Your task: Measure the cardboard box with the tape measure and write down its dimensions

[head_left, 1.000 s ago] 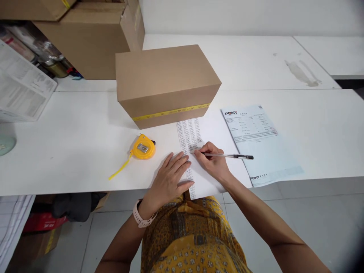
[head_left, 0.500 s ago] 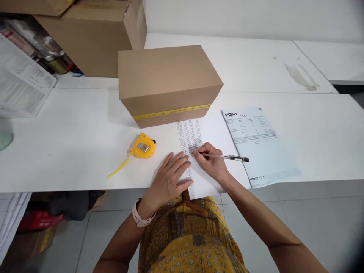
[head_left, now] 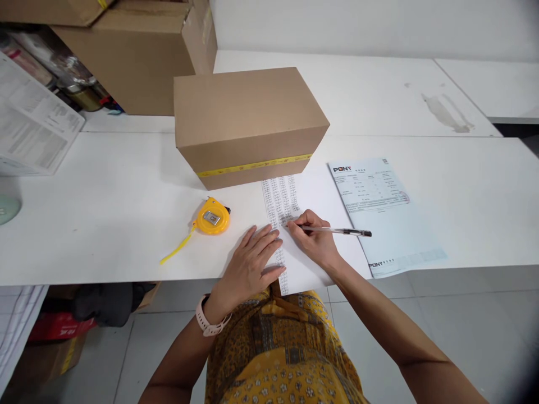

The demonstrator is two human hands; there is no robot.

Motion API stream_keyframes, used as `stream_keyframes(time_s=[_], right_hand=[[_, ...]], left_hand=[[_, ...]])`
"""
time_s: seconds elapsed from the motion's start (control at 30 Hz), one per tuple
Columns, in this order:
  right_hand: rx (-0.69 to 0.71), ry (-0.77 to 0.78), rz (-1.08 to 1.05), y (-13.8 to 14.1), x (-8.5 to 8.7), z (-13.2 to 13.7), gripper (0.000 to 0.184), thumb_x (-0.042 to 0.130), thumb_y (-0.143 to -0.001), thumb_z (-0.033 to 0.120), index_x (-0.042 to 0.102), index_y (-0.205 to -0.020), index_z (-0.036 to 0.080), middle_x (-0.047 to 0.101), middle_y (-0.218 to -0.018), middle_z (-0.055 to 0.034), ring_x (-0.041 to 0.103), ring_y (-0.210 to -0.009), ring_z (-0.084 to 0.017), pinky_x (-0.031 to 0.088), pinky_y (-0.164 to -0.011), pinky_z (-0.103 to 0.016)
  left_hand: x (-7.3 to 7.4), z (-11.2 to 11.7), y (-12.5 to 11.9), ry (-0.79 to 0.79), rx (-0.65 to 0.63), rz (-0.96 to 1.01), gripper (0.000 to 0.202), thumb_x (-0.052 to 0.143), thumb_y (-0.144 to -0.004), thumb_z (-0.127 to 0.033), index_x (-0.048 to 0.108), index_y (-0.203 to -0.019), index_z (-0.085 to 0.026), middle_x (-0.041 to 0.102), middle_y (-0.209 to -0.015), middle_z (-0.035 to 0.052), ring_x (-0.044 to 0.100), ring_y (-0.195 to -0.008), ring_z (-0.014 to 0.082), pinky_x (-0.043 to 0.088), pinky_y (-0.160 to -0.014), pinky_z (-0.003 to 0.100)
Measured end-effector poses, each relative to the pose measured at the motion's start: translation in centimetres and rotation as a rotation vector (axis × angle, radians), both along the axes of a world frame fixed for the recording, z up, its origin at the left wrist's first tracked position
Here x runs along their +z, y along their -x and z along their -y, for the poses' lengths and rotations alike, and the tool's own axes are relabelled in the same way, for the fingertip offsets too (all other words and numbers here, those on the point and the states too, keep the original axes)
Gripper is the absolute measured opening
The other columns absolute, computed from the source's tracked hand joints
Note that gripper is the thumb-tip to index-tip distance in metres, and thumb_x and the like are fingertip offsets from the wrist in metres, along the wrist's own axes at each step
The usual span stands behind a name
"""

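Observation:
My right hand (head_left: 314, 242) grips a clear pen (head_left: 337, 230) with its tip on a white sheet (head_left: 314, 196) printed with narrow columns of small figures. My left hand (head_left: 251, 266) lies flat with fingers spread on the left part of that sheet, near the table's front edge. A closed cardboard box (head_left: 248, 120) with a yellow tape measure blade along its lower front stands just behind the sheet. A yellow tape measure case (head_left: 213, 216) rests to the left of my left hand, its blade tail trailing toward the edge.
A pale blue printed form (head_left: 389, 219) lies right of the sheet on the white table (head_left: 105, 213). Larger cardboard boxes (head_left: 138, 50) are stacked at the back left beside printed papers (head_left: 29, 126). Dark and red things sit on the floor under the table.
The pen's back end has shifted slightly while its tip stays on the columns. My left hand has not moved.

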State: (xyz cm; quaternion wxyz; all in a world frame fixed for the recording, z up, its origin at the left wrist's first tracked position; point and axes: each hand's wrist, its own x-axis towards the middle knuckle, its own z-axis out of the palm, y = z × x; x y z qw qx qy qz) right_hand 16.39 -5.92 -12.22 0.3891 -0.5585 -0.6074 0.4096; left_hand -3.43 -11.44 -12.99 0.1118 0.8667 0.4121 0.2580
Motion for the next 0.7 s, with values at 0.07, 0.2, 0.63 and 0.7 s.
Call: stream_keyframes(time_s=[0.07,0.2,0.63,0.7], right_hand=[[-0.009,-0.005,0.013,-0.01,-0.06,-0.02,0.029,0.066,-0.086,0.039,0.048,-0.069,0.024,0.047,-0.054,0.0054,0.037,-0.052,-0.011,0.029,-0.049,-0.027],[0.004,-0.021,0.015,-0.02,-0.21,-0.02,0.029,0.066,-0.086,0.039,0.048,-0.069,0.024,0.046,-0.055,0.0056,0.036,-0.052,-0.01,0.029,-0.05,-0.027],[-0.018,0.004,0.021,0.04,-0.15,-0.06,0.029,0.066,-0.084,0.036,0.046,-0.068,0.024,0.045,-0.054,0.0058,0.036,-0.052,-0.01,0.029,-0.05,-0.027],[-0.02,-0.007,0.025,0.01,-0.16,-0.05,0.029,0.066,-0.084,0.035,0.046,-0.067,0.024,0.044,-0.054,0.006,0.036,-0.052,-0.01,0.029,-0.05,-0.027]], left_hand=[[-0.01,0.01,0.01,0.001,-0.001,0.006,0.04,0.063,-0.097,-0.035,0.056,-0.131,-0.016,0.064,-0.14,0.0143,0.052,-0.141,0.031,0.039,-0.12,0.057],[0.05,0.03,-0.01,0.01,0.001,0.01,0.039,0.064,-0.097,-0.034,0.057,-0.131,-0.016,0.064,-0.141,0.0141,0.052,-0.141,0.0309,0.038,-0.121,0.057],[-0.04,0.01,0.0,0.013,0.002,0.009,0.039,0.063,-0.097,-0.035,0.057,-0.131,-0.016,0.064,-0.141,0.014,0.052,-0.141,0.0307,0.039,-0.119,0.058],[-0.04,0.0,0.0,0.01,0.0,0.011,0.04,0.063,-0.097,-0.035,0.056,-0.131,-0.016,0.064,-0.141,0.0142,0.052,-0.141,0.0311,0.04,-0.119,0.058]])
